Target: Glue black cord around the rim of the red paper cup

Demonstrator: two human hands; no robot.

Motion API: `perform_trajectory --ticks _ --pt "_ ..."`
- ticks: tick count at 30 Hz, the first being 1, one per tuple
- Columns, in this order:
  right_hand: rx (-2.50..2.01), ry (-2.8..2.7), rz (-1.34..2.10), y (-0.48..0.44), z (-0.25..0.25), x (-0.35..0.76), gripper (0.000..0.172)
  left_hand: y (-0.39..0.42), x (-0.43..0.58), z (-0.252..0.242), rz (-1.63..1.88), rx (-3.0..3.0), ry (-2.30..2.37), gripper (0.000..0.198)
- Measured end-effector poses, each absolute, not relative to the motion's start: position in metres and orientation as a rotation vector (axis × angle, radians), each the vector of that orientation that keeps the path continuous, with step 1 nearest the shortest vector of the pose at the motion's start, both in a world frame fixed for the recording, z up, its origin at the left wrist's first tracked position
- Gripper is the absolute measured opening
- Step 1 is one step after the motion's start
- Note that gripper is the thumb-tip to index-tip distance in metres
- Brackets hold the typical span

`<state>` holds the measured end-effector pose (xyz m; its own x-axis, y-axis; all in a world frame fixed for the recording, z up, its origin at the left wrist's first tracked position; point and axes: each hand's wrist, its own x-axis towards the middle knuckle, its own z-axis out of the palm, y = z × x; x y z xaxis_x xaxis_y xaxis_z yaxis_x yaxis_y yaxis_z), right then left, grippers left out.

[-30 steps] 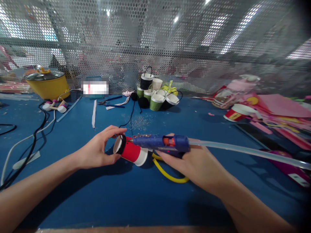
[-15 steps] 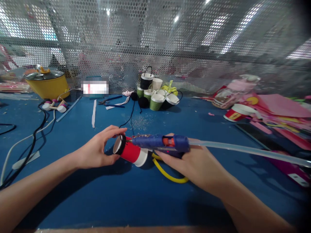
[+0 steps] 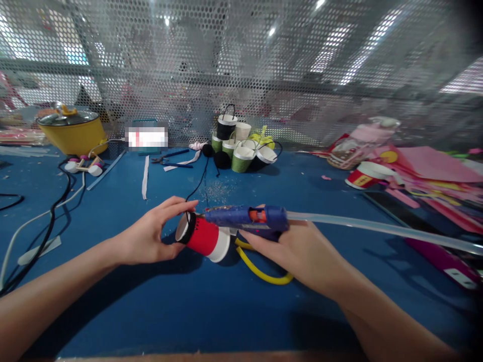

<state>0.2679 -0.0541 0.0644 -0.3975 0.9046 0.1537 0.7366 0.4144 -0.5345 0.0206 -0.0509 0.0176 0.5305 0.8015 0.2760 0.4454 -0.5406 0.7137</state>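
My left hand [image 3: 153, 234] grips a red paper cup [image 3: 204, 237] lying on its side, fingers curled round its black-banded rim. My right hand [image 3: 298, 249] holds a blue hot glue gun [image 3: 245, 217] with its nozzle touching the cup near the black band. A long clear glue stick [image 3: 377, 230] sticks out of the gun's back toward the right. A yellow cord [image 3: 260, 269] loops on the blue table [image 3: 188, 306] under the gun.
Small green, black and white cup baskets [image 3: 241, 146] cluster at the back by a perforated metal screen [image 3: 241, 65]. A yellow pot [image 3: 73, 130] and cables [image 3: 53, 211] lie at the left. Pink sheets [image 3: 437, 168] and another red cup [image 3: 364, 176] lie at the right.
The glue gun and my right hand have edged slightly left and up along the cup. My left hand keeps the cup in nearly the same place.
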Motion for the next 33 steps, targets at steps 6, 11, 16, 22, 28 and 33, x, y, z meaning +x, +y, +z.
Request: perform_trajectory --ticks 6,11,16,22,28,33 --pt "-1.411 -2.249 0.481 -0.059 0.066 0.266 0.025 -0.051 0.02 0.018 0.794 2.209 1.01 0.065" --pt "-1.423 -2.248 0.455 -0.059 0.064 0.268 0.027 -0.05 0.019 0.016 0.807 2.212 1.002 0.065" --pt "-1.344 -2.257 0.415 -0.056 0.062 0.267 0.021 -0.05 0.019 0.014 0.812 2.171 0.988 0.066" --pt "-1.325 -2.288 0.418 -0.059 0.059 0.269 0.013 -0.049 0.019 0.011 0.844 2.098 1.002 0.065" --pt "-1.308 -2.298 0.492 -0.062 0.058 0.271 0.014 -0.048 0.019 0.01 0.848 2.068 1.049 0.064" --pt "-1.331 -2.281 0.565 -0.067 0.06 0.269 0.014 -0.046 0.02 0.011 0.843 2.07 1.092 0.065"
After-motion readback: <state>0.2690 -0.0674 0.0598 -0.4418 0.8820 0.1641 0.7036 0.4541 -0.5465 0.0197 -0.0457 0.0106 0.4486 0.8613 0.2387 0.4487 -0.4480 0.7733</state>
